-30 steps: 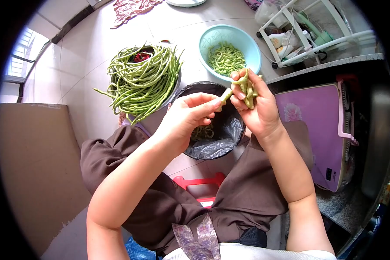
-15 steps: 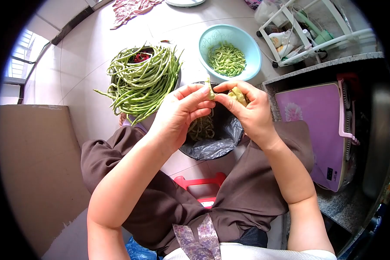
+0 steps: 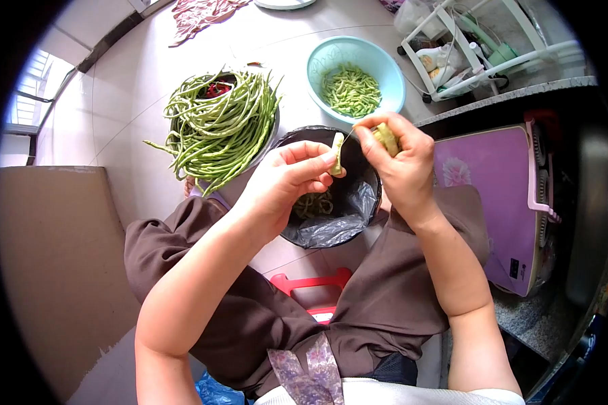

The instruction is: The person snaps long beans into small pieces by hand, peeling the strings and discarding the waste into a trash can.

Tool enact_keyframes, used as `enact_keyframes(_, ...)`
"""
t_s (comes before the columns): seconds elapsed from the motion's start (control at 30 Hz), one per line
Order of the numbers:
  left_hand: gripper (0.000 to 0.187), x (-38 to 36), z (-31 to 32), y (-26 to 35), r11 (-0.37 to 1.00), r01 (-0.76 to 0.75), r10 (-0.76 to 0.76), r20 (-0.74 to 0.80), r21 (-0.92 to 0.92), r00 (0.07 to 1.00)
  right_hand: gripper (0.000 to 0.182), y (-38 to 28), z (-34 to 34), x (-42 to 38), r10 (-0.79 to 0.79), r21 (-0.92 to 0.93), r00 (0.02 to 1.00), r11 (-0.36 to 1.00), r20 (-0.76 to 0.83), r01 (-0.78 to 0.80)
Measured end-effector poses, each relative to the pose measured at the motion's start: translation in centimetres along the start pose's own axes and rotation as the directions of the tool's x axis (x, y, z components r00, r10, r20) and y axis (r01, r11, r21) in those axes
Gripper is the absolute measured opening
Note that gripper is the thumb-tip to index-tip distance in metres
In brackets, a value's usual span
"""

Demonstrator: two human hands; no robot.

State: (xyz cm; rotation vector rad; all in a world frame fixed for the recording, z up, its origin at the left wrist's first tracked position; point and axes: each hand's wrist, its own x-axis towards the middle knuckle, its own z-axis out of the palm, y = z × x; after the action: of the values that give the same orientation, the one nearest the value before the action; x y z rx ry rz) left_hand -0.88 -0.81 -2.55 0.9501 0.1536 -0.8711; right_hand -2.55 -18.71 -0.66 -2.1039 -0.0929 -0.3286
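My left hand (image 3: pixel 284 177) pinches a short pale-green bean piece (image 3: pixel 338 155) between thumb and fingers. Beside it, my right hand (image 3: pixel 407 160) is closed around yellowish-green bean pieces (image 3: pixel 386 139), partly hidden by the fingers. A thin strand runs from the left hand's piece to my right fingertips. Below both hands stands a bin (image 3: pixel 348 226) lined with a black bag, with stringy scraps (image 3: pixel 314 204) inside. A heap of long green beans (image 3: pixel 223 138) lies to the left, around some red items. Beyond the bin, a light-blue basin (image 3: pixel 319 59) holds short cut beans (image 3: pixel 351 91).
On the right, a purple panel (image 3: pixel 483 202) leans in a stone-topped shelf (image 3: pixel 513 92). A white rack (image 3: pixel 466 47) with bottles and bags stands behind it. At the left is a brown board (image 3: pixel 51 270). A red stool edge (image 3: pixel 311 282) shows between my knees.
My right hand has moved away from my left, to the right, drawing a thin strand off the bean piece. The piece in my left hand has shifted slightly right and down.
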Motion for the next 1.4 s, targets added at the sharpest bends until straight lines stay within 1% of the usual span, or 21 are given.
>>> enact_keyframes(0.07,0.016,0.0,-0.1,0.0,1.000,0.016,-0.016,0.002,-0.008,1.000,0.007,0.3,-0.5,0.4,0.126,0.000,0.992,0.992,-0.028,-0.126)
enact_keyframes(0.1,0.016,0.0,-0.1,0.0,0.999,0.032,-0.032,0.003,-0.016,0.999,0.008,0.6,-0.4,0.5,0.118,0.058,0.990,0.992,-0.075,-0.114)
enact_keyframes(0.2,0.015,-0.1,-0.2,0.0,0.998,0.042,-0.040,0.033,-0.056,0.999,0.008,1.5,-1.2,1.1,0.161,0.054,0.982,0.986,-0.098,-0.156)
enact_keyframes(0.27,0.015,-0.1,-0.4,-0.1,0.997,0.036,-0.034,0.029,-0.069,0.999,0.012,2.3,-1.6,1.0,0.177,0.083,0.983,0.981,-0.053,-0.173)
enact_keyframes(0.33,0.015,-0.1,-0.6,-0.2,0.996,0.032,-0.030,0.023,-0.082,0.999,0.018,2.8,-1.7,0.8,0.228,-0.066,0.918,0.974,0.324,-0.219)
enact_keyframes(0.37,0.015,-0.1,-0.7,-0.2,0.997,0.020,-0.021,-0.019,-0.073,1.000,0.023,2.5,-1.7,0.4,0.384,-0.219,0.840,0.921,0.383,-0.322)
enact_keyframes(0.4,0.015,0.0,-0.8,-0.2,0.998,0.008,-0.011,-0.060,-0.062,0.998,0.022,2.4,-1.4,0.1,0.396,-0.336,0.823,0.903,0.407,-0.269)
enact_keyframes(0.47,0.014,0.0,-1.0,-0.1,0.999,-0.003,0.000,-0.067,-0.039,0.998,0.021,2.0,-0.5,-0.6,0.334,-0.301,0.856,0.927,0.394,-0.224)
enact_keyframes(0.5,0.014,0.0,-1.0,-0.2,1.000,-0.009,0.011,-0.089,0.016,0.996,0.018,2.6,0.2,-0.9,0.196,-0.122,0.912,0.979,0.360,-0.162)
enact_keyframes(0.53,0.014,0.0,-0.9,-0.2,0.997,-0.014,0.022,-0.111,0.071,0.994,0.018,2.9,0.3,-1.0,0.195,-0.122,0.911,0.979,0.363,-0.161)
enact_keyframes(0.63,0.014,0.0,-0.7,-0.5,0.990,-0.055,0.073,-0.140,0.131,0.987,0.013,2.2,0.6,-0.8,0.232,0.177,0.917,0.938,0.324,-0.300)
enact_keyframes(0.67,0.014,0.0,-0.6,-0.5,0.990,-0.055,0.073,-0.140,0.131,0.987,0.013,1.8,0.5,-0.6,0.233,0.176,0.917,0.937,0.324,-0.300)
enact_keyframes(0.73,0.015,0.0,-0.4,-0.5,0.984,-0.064,0.088,-0.146,0.165,0.985,0.013,1.2,0.5,-0.4,0.324,0.310,0.881,0.847,0.344,-0.433)
enact_keyframes(0.77,0.015,0.0,-0.3,-0.6,0.984,-0.063,0.087,-0.145,0.166,0.986,0.014,1.0,0.6,-0.3,0.323,0.344,0.880,0.829,0.350,-0.441)
enact_keyframes(0.97,0.015,-0.1,0.0,-0.6,0.959,-0.060,0.107,-0.157,0.277,0.982,0.010,1.2,0.9,-0.7,0.321,0.339,0.897,0.843,0.305,-0.417)
enact_keyframes(1.07,0.016,0.1,-0.6,-0.5,0.977,-0.016,0.044,-0.129,0.213,0.991,0.010,0.9,0.8,-0.6,0.278,0.266,0.924,0.900,0.262,-0.346)
enact_keyframes(1.13,0.016,0.1,-0.9,-0.5,0.997,0.055,-0.051,-0.070,0.062,0.996,0.011,1.3,0.4,-0.2,0.267,0.218,0.940,0.925,0.213,-0.312)
enact_keyframes(1.17,0.016,0.0,-0.9,-0.5,0.997,0.055,-0.051,-0.070,0.062,0.996,0.011,1.6,0.2,0.0,0.253,0.168,0.953,0.945,0.165,-0.280)
enact_keyframes(1.27,0.016,-0.1,-0.9,-0.3,0.997,0.071,-0.069,-0.065,0.026,0.995,0.013,2.5,0.0,0.2,0.252,0.188,0.963,0.945,0.097,-0.267)
enact_keyframes(1.33,0.015,-0.2,-1.0,-0.2,0.998,0.057,-0.055,-0.097,0.022,0.994,0.017,3.0,-0.2,0.2,0.285,0.222,0.952,0.927,0.113,-0.304)
enact_keyframes(1.4,0.015,-0.1,-1.4,-0.1,0.996,0.014,0.000,-0.152,0.087,0.988,0.022,3.6,-0.6,0.2,0.329,0.036,0.867,0.929,0.374,-0.368)
